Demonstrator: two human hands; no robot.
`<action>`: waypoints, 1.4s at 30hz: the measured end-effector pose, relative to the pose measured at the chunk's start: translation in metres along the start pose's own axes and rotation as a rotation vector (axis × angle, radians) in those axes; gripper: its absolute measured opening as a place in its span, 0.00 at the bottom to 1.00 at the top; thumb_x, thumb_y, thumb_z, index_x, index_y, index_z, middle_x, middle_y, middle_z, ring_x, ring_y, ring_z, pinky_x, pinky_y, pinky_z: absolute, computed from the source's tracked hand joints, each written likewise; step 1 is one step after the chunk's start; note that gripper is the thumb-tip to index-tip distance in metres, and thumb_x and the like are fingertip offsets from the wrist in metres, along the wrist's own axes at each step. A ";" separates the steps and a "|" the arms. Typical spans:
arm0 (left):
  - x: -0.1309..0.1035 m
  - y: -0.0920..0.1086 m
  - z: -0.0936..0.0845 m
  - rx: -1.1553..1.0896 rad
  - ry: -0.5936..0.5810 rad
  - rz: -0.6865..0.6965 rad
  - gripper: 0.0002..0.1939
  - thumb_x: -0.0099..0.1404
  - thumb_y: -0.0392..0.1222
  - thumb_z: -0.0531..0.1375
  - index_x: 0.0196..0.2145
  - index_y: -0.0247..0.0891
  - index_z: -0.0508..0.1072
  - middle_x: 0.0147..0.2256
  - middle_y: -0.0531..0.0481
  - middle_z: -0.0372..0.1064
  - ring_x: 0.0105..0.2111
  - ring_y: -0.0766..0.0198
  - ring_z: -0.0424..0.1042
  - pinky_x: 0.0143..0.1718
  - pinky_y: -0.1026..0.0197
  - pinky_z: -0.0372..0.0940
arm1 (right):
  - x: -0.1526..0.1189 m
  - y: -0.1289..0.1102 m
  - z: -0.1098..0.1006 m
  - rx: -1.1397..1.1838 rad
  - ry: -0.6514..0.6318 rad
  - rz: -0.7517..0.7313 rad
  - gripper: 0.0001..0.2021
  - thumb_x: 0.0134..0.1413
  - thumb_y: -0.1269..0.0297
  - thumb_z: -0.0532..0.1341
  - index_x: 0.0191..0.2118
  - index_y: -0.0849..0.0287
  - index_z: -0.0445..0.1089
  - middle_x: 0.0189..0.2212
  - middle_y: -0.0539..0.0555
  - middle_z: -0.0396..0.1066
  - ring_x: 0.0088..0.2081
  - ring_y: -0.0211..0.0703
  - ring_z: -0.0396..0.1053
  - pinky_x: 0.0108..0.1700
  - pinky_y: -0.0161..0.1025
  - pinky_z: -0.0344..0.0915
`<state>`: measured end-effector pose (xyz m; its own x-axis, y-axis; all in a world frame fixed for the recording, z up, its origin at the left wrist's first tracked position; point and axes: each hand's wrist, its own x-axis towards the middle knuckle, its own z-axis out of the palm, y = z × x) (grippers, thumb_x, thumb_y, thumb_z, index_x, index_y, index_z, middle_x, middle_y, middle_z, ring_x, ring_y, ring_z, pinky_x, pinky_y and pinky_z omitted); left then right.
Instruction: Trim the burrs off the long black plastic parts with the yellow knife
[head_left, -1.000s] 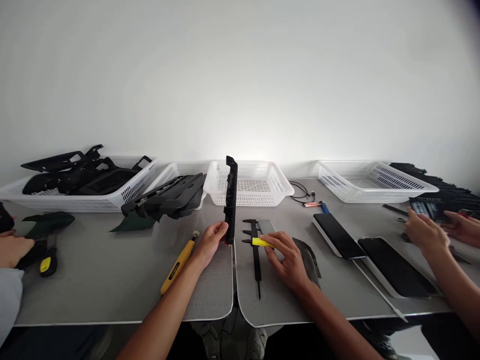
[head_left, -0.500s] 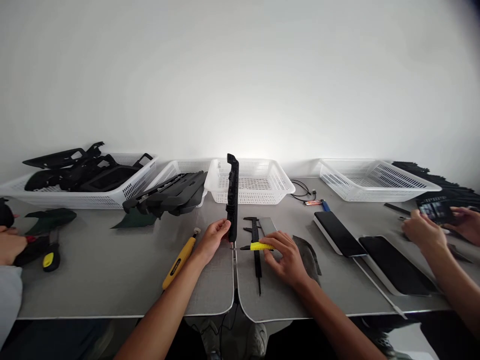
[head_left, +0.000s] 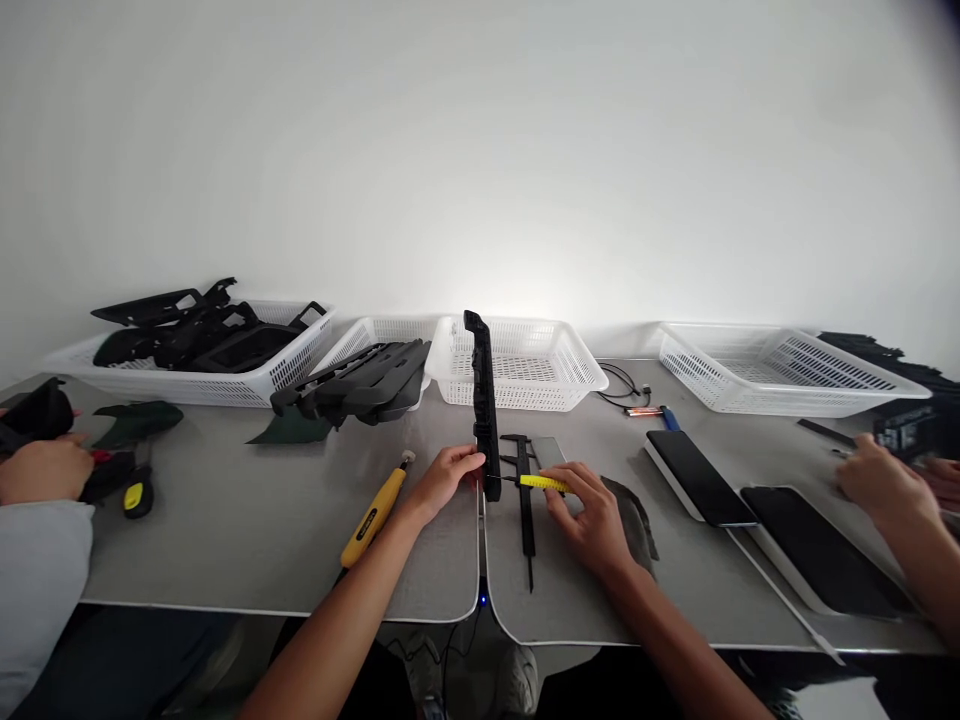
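My left hand (head_left: 448,482) grips the lower end of a long black plastic part (head_left: 484,400), which stands upright on edge over the gap between two tables. In my right hand (head_left: 589,507) is a yellow utility knife (head_left: 545,483), closed in the fingers and pointing left. Its thin tip meets the lower end of the black part, or comes very near; I cannot tell which. Under the knife lies a black caliper (head_left: 527,520). A dark cloth (head_left: 634,520) lies partly behind my right hand. A yellow tool with a round tip (head_left: 375,515) rests left of my left forearm.
White baskets (head_left: 525,395) line the wall; the left one (head_left: 255,388) holds black parts, and more black parts (head_left: 360,380) are stacked beside it. Two black-topped devices (head_left: 701,478) lie to the right. Co-workers' hands (head_left: 45,468) show at both sides. A cable (head_left: 622,385) lies behind.
The view has shifted slightly, so most things sit further right. The knife tip is now closer to the black part, which leans a little more. The left co-worker's hand shows more fully.
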<state>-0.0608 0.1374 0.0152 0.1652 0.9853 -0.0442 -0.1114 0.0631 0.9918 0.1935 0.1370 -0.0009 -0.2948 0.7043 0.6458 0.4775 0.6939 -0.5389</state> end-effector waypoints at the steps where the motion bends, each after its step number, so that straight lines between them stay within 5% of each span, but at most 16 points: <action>1: 0.000 0.001 0.001 0.028 -0.013 0.001 0.15 0.64 0.51 0.64 0.28 0.37 0.75 0.25 0.52 0.72 0.28 0.62 0.69 0.32 0.60 0.61 | 0.000 -0.001 0.000 0.003 0.000 0.009 0.07 0.67 0.65 0.60 0.44 0.54 0.77 0.38 0.54 0.78 0.40 0.46 0.74 0.44 0.42 0.70; 14: -0.002 0.004 0.002 0.025 -0.031 -0.001 0.13 0.63 0.49 0.63 0.27 0.38 0.76 0.25 0.51 0.73 0.27 0.61 0.69 0.33 0.59 0.61 | 0.001 0.000 -0.001 0.013 -0.012 0.119 0.08 0.68 0.63 0.58 0.42 0.54 0.76 0.36 0.54 0.76 0.38 0.46 0.75 0.41 0.40 0.71; 42: -0.003 0.005 0.001 0.054 -0.047 0.009 0.11 0.61 0.49 0.62 0.30 0.38 0.76 0.27 0.52 0.71 0.29 0.61 0.66 0.33 0.61 0.60 | 0.000 0.001 -0.002 0.023 0.015 0.117 0.08 0.68 0.63 0.59 0.43 0.54 0.77 0.36 0.54 0.77 0.39 0.46 0.75 0.43 0.41 0.71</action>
<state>-0.0612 0.1345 0.0204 0.2102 0.9772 -0.0305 -0.0599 0.0440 0.9972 0.1956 0.1374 -0.0010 -0.2251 0.7787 0.5856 0.4890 0.6101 -0.6234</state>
